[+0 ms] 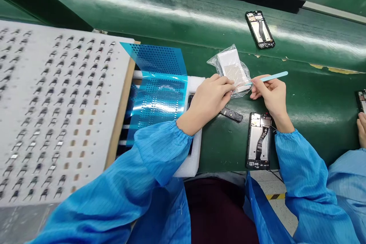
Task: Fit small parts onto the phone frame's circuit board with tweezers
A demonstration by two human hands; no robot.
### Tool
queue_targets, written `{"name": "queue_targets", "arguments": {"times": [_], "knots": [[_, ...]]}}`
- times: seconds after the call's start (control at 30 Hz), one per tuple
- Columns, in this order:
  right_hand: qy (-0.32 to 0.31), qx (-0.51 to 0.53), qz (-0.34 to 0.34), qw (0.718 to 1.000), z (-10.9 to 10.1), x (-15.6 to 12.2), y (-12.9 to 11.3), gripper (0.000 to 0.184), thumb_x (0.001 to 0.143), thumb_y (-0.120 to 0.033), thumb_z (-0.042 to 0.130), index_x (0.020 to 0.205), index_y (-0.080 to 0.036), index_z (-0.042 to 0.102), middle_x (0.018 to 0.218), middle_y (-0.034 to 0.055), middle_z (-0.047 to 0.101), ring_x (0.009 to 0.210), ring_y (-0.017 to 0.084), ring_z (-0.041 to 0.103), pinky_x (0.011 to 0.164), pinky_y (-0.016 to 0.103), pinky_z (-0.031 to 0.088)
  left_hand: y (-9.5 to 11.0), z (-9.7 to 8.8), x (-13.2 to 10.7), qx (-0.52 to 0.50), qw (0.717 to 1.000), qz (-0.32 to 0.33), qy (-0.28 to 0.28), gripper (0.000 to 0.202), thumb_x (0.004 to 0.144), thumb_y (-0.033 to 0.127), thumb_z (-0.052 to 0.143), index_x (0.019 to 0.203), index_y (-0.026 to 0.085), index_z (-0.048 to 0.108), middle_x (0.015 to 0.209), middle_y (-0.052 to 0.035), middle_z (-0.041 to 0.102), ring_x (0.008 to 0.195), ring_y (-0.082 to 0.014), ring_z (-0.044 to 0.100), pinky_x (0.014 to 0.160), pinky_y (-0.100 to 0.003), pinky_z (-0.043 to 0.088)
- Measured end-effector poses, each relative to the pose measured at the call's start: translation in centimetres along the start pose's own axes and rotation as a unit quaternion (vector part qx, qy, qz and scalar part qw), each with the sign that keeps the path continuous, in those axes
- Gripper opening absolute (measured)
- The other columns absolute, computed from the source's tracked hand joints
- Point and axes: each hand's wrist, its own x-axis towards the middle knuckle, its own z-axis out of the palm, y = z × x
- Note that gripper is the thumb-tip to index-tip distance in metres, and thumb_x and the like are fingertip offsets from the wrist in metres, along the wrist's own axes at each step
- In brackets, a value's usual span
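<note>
My left hand is closed, pinching the edge of a clear plastic bag that holds a white pad of small parts on the green belt. Beside it my right hand grips a light blue stick tool, its tip at the bag's lower right edge. A small black component lies just under my left hand. An open phone frame lies below my right wrist.
A white sheet of several small dark parts fills the left. Blue perforated film lies over a white foam tray. Another phone frame lies farther up the belt. Another person's hand and a phone frame show at the right edge.
</note>
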Motion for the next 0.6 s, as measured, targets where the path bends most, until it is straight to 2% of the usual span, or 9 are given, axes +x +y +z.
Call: {"name": "queue_targets", "arguments": {"times": [0.17,0.27,0.5,0.6], "knots": [[-0.078,0.029,0.017,0.996,-1.0,0.0,-0.4,0.043,0.086,-0.057,0.093,0.105,-0.022,0.077,0.085,0.002,0.083,0.069,0.018,0.082,0.058,0.022,0.067,-0.1,0.1,0.0,0.001,1.0,0.005,0.008,0.026,0.106,0.016,0.06,0.118,0.016,0.083,0.129,-0.0091,0.081,0.106,-0.0303,0.067,0.089,-0.046,0.056],[-0.104,0.027,0.03,0.994,-1.4,0.0,-0.6,0.043,0.086,-0.057,0.093,0.107,-0.023,0.076,0.088,0.002,0.084,0.074,0.019,0.084,0.062,0.023,0.068,-0.1,0.2,0.0,0.0,1.0,0.006,0.007,0.027,0.106,0.015,0.059,0.118,0.017,0.083,0.129,-0.0096,0.081,0.106,-0.0304,0.066,0.089,-0.046,0.056],[-0.086,0.015,0.037,0.996,-1.1,-0.1,-0.6,0.044,0.088,-0.063,0.089,0.096,-0.021,0.079,0.084,0.0041,0.083,0.076,0.021,0.084,0.063,0.023,0.069,-0.1,0.2,0.1,0.003,1.0,0.003,0.001,0.027,0.107,0.017,0.058,0.118,0.017,0.083,0.13,-0.009,0.08,0.106,-0.0303,0.066,0.09,-0.046,0.056],[-0.087,-0.004,0.042,0.995,-1.0,-0.2,-0.6,0.044,0.086,-0.061,0.091,0.098,-0.021,0.079,0.087,0.005,0.084,0.08,0.022,0.085,0.066,0.025,0.07,0.0,0.2,0.1,0.003,1.0,0.003,0.0,0.028,0.107,0.017,0.058,0.119,0.018,0.083,0.13,-0.009,0.08,0.107,-0.0304,0.067,0.09,-0.046,0.056]]}}
